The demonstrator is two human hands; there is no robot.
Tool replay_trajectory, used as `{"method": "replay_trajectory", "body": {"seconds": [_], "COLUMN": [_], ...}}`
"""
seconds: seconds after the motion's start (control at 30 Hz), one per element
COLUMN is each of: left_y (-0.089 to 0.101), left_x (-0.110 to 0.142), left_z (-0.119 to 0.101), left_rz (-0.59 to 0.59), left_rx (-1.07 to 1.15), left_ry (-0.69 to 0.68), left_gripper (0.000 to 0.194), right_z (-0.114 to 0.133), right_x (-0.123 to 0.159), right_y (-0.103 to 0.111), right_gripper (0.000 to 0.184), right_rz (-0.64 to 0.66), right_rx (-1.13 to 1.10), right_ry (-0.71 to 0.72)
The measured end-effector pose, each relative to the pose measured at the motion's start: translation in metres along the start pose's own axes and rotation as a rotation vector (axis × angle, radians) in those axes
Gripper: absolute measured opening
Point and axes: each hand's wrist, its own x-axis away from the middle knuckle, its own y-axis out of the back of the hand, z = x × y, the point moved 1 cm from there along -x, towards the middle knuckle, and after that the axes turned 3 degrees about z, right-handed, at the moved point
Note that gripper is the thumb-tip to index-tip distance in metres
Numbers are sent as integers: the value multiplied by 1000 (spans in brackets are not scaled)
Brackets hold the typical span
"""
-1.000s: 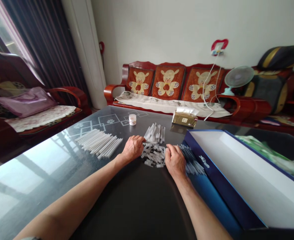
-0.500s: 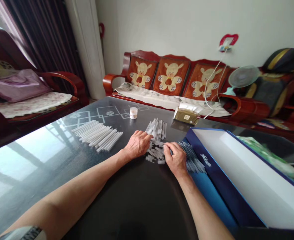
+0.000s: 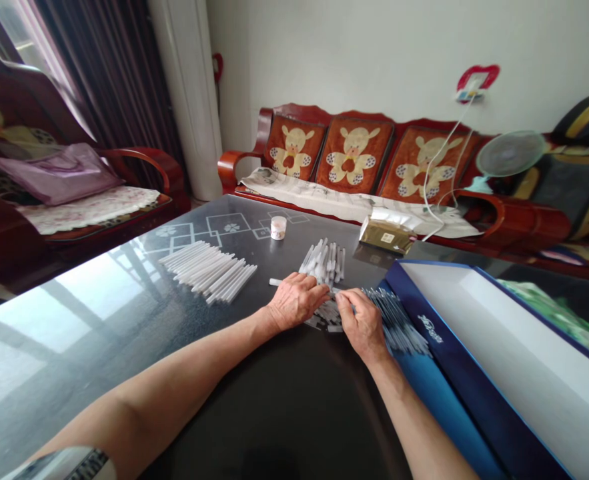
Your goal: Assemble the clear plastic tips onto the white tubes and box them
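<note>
My left hand (image 3: 298, 301) is closed around a slim white stick (image 3: 275, 282), one end of which sticks out to the left of the knuckles. Fingertips of my right hand (image 3: 362, 321) are pinched together close against my left fingertips; a small pale bit shows there, too small to name. Under and between both hands lie small clear plastic pieces (image 3: 330, 313). Just beyond them is a bundle of translucent white sticks (image 3: 323, 259). Left of my left hand, a row of white sticks (image 3: 209, 270) lies on the dark glossy table (image 3: 244, 400). Thin bluish rods (image 3: 399, 323) lie right of my right hand.
A long blue box (image 3: 474, 360) with a white inside stands at the right. Toward the back are a small white cup (image 3: 278, 228) and a gold tissue box (image 3: 387, 233). Behind the table stands a wooden sofa (image 3: 239, 163) with bear cushions; a fan (image 3: 511, 153) is at its right.
My hands have come together, fingertips nearly meeting. A white stick now juts out left of my left hand, where none showed before. The whole view has shifted slightly.
</note>
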Motion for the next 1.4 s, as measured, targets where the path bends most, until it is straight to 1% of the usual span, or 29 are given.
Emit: {"method": "replay_trajectory", "body": {"seconds": [0.23,0.33,0.43,0.5,0.73,0.87,0.93,1.0,1.07,1.2,1.23,1.33,1.4], "left_y": [-5,-5,-4,-4,-3,-3,-3,-4,-4,-4,-4,-4,-4], "left_x": [1,1,1,0,1,1,1,1,1,1,1,1,1], "left_z": [5,5,4,3,5,4,4,4,4,5,5,5,4], "left_rz": [18,30,34,34,42,39,37,40,45,63,67,69,66], "left_rx": [5,8,6,4,14,17,18,16,14,14,15,18,13], "left_ry": [0,3,-4,-9,3,5,2,-4,-5,4,6,10,5], "left_gripper": [37,37,38,38,37,38,38,38,38,38,38,39,39], "right_z": [-2,-2,-3,-4,-2,-1,-3,-4,-5,-1,-1,0,-1], "right_x": [0,1,1,1,1,2,2,2,1,1,1,2,2], "right_y": [-2,-1,-1,-1,-2,-1,-1,-1,-2,-1,-1,-1,-1], "right_gripper": [13,18,14,15,9,21,16,17,18,12,13,24,21], "right_rz": [-6,-24,-39,-34,-14,-34,-37,-20,-5,-1,-1,-9,-5], "right_rx": [-131,-97,-28,-10,-101,-77,-29,5,-2,-53,-59,-49,-18], "right_ry": [-22,-49,-49,-32,-17,-62,-64,-56,-51,-33,-38,-61,-63]}}
